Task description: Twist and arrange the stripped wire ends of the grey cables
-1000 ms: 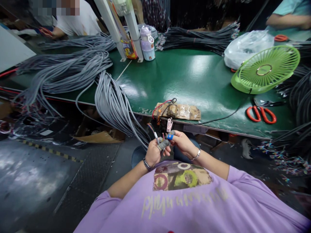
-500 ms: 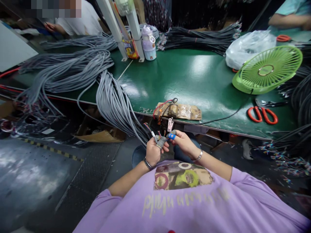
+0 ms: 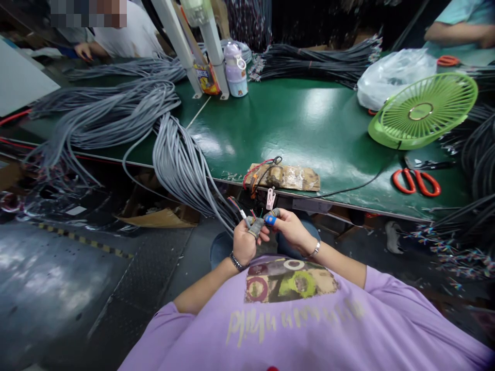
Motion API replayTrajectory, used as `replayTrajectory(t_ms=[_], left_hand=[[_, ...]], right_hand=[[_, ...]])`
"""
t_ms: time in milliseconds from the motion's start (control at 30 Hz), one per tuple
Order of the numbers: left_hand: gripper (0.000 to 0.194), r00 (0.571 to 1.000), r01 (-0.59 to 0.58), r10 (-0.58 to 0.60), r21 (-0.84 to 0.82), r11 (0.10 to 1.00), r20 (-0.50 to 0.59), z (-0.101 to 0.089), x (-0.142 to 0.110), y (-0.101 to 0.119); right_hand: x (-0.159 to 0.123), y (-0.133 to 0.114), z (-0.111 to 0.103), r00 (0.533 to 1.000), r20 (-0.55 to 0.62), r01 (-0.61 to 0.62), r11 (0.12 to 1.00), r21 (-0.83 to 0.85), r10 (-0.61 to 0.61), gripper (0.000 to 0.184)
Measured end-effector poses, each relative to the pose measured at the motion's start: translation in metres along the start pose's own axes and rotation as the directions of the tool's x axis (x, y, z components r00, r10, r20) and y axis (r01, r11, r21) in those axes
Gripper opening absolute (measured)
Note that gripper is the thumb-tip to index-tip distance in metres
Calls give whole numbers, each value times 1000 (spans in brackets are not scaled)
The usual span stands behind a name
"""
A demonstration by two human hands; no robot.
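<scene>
My left hand (image 3: pixel 246 241) is closed round the end of a grey cable, with thin coloured wires (image 3: pixel 234 202) fanning out past a short white sleeve (image 3: pixel 243 213). Grey coverings wrap some of its fingers. Close by on the right, my right hand (image 3: pixel 288 226) pinches the fine wire ends at its fingertips; a blue band circles one finger. The grey cable bundle (image 3: pixel 181 159) hangs over the table edge toward my left hand. Just beyond both hands is a pink clip (image 3: pixel 270 199), in front of a worn wooden block (image 3: pixel 294 178) with red and black wires.
On the green table (image 3: pixel 286 126) stand a green fan (image 3: pixel 425 111), red-handled scissors (image 3: pixel 416 182), a plastic bag (image 3: pixel 398 74) and a lilac bottle (image 3: pixel 235 69). Black cables (image 3: pixel 317 64) lie at the back. Two other people work across the table.
My right hand has shifted very slightly left, closer to the left hand, still pinching at the wire ends. The left hand stays nearly in place. A person's hand at upper left has moved.
</scene>
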State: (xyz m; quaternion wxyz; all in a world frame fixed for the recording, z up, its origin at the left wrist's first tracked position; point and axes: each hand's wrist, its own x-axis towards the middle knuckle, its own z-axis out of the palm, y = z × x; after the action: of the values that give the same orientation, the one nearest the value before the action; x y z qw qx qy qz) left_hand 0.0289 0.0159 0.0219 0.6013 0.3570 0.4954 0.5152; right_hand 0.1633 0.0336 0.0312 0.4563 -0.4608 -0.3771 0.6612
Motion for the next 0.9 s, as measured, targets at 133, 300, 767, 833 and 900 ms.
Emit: replayTrajectory(t_ms=[133, 300, 767, 833, 900], left_hand=[[24, 999, 25, -28, -69, 997, -38, 1, 1, 3], [27, 997, 58, -64, -104, 993, -49, 2, 1, 7], [37, 996, 86, -87, -128, 988, 0, 2, -1, 19], [36, 996, 88, -85, -117, 989, 30, 4, -1, 20], [34, 994, 91, -84, -104, 990, 66, 5, 0, 21]], right_hand=[[1, 4, 1, 1000, -18, -9, 1000, 24, 10, 32], [-1, 3, 0, 999, -10, 32, 999, -24, -32, 33], [29, -9, -22, 963, 112, -267, 917, 295, 244, 40], [36, -14, -19, 951, 201, -282, 922, 264, 233, 43], [40, -17, -14, 966, 211, -196, 953, 233, 147, 44]])
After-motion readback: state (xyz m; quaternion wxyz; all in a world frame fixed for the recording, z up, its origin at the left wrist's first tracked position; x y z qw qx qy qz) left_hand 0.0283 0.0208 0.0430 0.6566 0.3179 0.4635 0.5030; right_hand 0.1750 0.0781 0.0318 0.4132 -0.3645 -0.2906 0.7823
